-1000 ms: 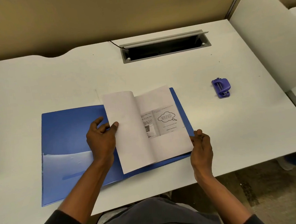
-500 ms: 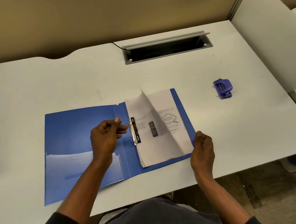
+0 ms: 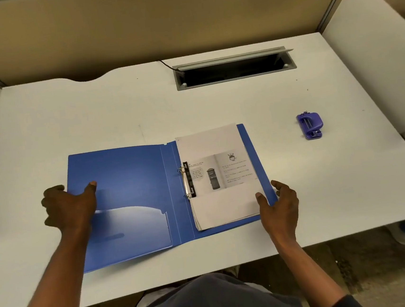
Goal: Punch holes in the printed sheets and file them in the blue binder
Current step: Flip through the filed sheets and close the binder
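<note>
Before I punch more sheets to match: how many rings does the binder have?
2. The far ring and the near ring, one at each end of the black clip.

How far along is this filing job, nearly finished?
Nearly. Done: the printed sheets sit threaded on the rings of the blue binder, and the hole punch lies apart. In hand: the left hand grips the open cover's edge; the right hand rests its thumb on the sheets. Left: probably closing the cover.
</note>
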